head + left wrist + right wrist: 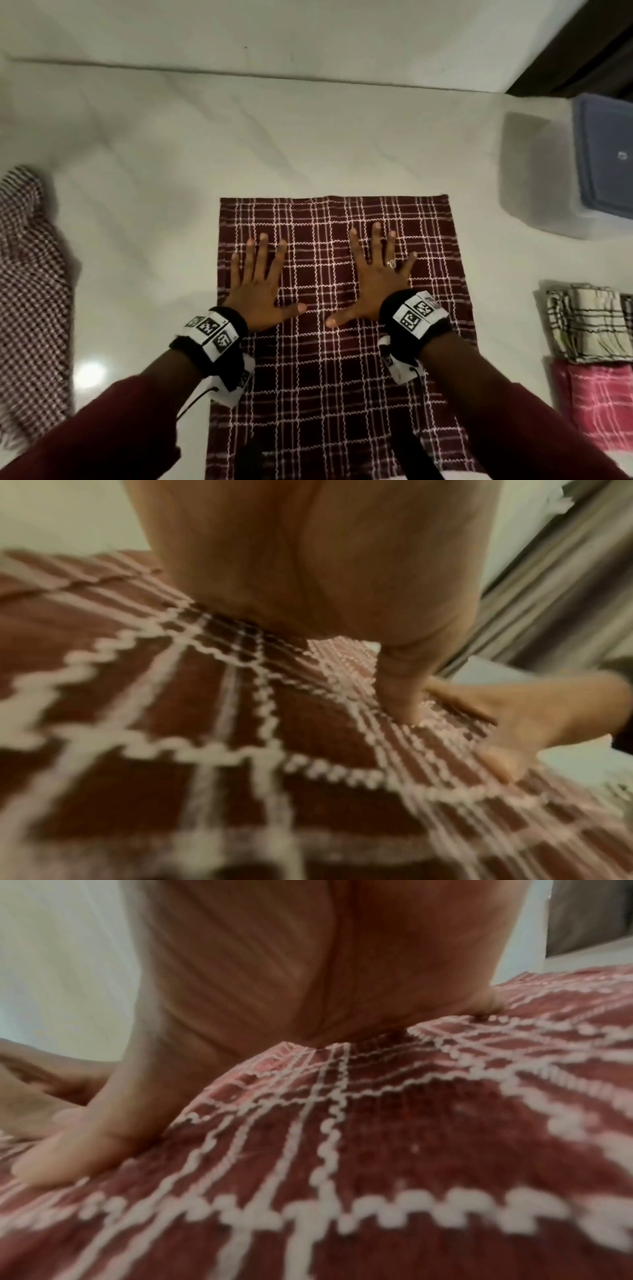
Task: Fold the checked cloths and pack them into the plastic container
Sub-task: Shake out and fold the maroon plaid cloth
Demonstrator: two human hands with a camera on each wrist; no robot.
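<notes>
A dark maroon checked cloth lies spread flat on the white surface in front of me. Both hands press flat on its far half with fingers straight and spread: my left hand near the cloth's left edge, my right hand toward the middle-right, thumbs pointing at each other. The wrist views show each palm down on the maroon cloth, blurred. The plastic container with a blue lid stands shut at the far right.
A folded cream checked cloth and a folded pink checked cloth lie at the right edge. A bunched small-check maroon cloth lies at the left. A wall runs along the back, with a dark door frame top right.
</notes>
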